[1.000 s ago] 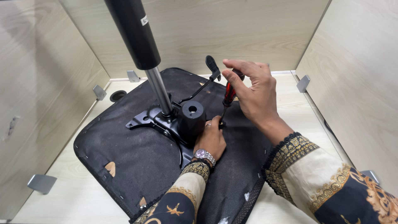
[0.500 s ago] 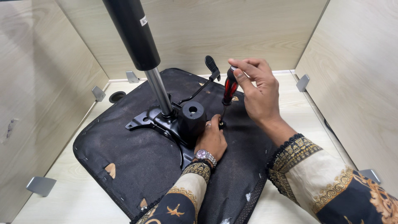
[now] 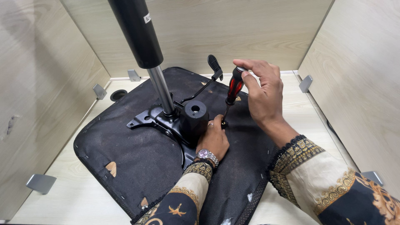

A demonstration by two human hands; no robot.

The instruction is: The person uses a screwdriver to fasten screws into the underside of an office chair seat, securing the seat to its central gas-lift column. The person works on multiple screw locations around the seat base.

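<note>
Black fabric of the upturned chair seat (image 3: 137, 158) lies under my left hand (image 3: 214, 139), which presses flat, holding nothing, by the metal plate (image 3: 166, 121), while my right hand (image 3: 262, 93), closed on the screwdriver (image 3: 233, 89), has stood it more upright on the screw.

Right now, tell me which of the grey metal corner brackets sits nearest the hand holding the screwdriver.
The bracket on the right wall, just right of the right hand gripping the screwdriver. The other brackets sit on the left side or near the bottom corners, farther away.
</note>
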